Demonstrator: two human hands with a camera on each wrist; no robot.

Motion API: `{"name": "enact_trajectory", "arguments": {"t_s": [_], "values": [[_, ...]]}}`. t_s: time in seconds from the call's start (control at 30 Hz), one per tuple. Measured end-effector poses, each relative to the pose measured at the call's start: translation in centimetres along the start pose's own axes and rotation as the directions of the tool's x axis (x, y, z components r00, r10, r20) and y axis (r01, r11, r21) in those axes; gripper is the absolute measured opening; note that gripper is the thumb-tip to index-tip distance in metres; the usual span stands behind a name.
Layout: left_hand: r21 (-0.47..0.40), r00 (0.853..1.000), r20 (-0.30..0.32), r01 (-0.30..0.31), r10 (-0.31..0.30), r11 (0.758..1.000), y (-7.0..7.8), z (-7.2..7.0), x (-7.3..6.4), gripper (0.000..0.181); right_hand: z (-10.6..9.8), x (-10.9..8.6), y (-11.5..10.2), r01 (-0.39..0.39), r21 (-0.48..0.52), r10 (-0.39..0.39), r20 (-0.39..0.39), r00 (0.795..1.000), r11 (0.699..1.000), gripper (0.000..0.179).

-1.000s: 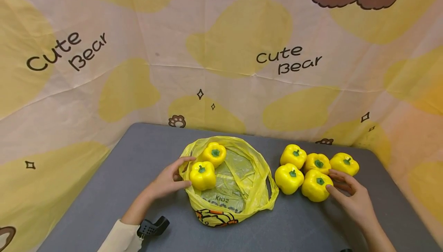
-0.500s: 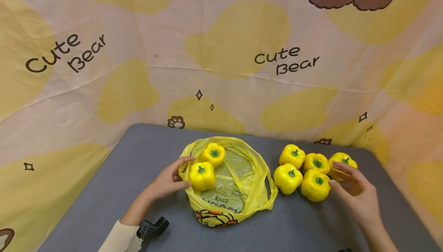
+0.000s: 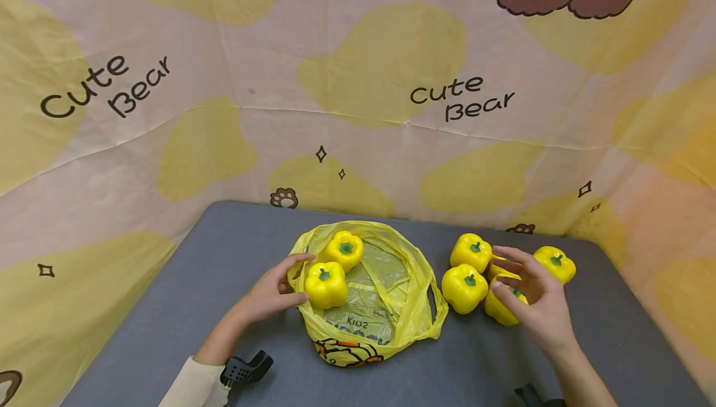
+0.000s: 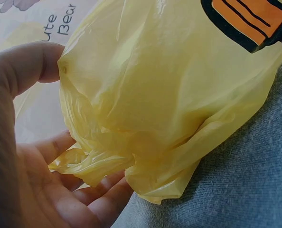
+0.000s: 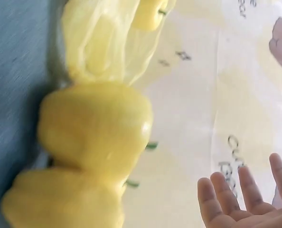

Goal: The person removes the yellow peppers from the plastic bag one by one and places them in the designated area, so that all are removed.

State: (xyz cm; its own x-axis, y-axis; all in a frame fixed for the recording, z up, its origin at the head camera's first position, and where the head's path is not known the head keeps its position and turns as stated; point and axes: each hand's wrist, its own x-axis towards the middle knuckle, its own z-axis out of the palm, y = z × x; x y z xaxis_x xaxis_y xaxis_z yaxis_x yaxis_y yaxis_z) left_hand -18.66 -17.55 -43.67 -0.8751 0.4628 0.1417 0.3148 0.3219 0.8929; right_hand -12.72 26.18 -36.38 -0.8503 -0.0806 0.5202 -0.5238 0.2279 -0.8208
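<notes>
A yellow plastic bag (image 3: pixel 416 326) lies with its mouth spread wide in the middle of the table. Two yellow bell peppers (image 3: pixel 325 286) with green stems sit inside it on the left. My left hand (image 3: pixel 271 292) holds the bag's left rim, with thumb and fingers hooked at the thin film (image 4: pixel 145 123) in the left wrist view. Over the group of peppers to the right, my right hand (image 3: pixel 537 301) hovers with fingers spread and bent, holding nothing. It partly hides two peppers, one being the front bell pepper (image 3: pixel 500 307).
Left of the right hand are two more bell peppers (image 3: pixel 464 289); another bell pepper (image 3: pixel 555 264) sits behind it on the right. The grey table (image 3: pixel 240 239) ends at a printed cloth backdrop (image 3: pixel 369 164).
My right hand has come away from the front pepper, lifted towards the far right one, then shifted left over the group. My left hand and the bag stay put.
</notes>
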Motion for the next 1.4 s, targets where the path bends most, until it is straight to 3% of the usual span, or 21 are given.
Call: {"name": "enact_trajectory", "arguments": {"t_s": [0.3,0.63,0.93,1.17,1.27,1.4], "values": [[0.002,0.999,0.007,0.036,-0.036,0.999,-0.1,0.0,0.0,0.067,4.6,1.5,-0.4,0.069,0.041,-0.073,0.109,0.991,0.997,0.051],[-0.006,0.999,0.014,0.049,-0.049,0.999,-0.2,0.1,0.0,0.069,10.1,2.2,0.7,0.019,0.068,-0.035,0.238,0.971,0.998,0.046],[-0.008,0.999,0.011,0.039,-0.039,0.999,-0.3,0.1,0.0,0.069,14.5,2.4,1.8,-0.121,0.063,0.094,0.331,0.939,0.991,0.048],[-0.027,0.999,0.016,0.034,-0.034,0.999,-0.6,0.1,0.1,0.068,17.6,2.3,2.6,-0.253,0.063,0.213,0.363,0.907,0.966,0.047],[-0.034,0.999,0.02,0.031,-0.03,0.999,-0.7,0.1,0.1,0.067,18.7,2.3,2.9,-0.283,0.054,0.248,0.349,0.904,0.958,0.046],[-0.034,1.0,0.02,0.022,-0.022,0.999,-0.7,0.2,0.1,0.067,19.9,2.3,3.1,-0.269,0.047,0.241,0.313,0.919,0.962,0.042]]}}
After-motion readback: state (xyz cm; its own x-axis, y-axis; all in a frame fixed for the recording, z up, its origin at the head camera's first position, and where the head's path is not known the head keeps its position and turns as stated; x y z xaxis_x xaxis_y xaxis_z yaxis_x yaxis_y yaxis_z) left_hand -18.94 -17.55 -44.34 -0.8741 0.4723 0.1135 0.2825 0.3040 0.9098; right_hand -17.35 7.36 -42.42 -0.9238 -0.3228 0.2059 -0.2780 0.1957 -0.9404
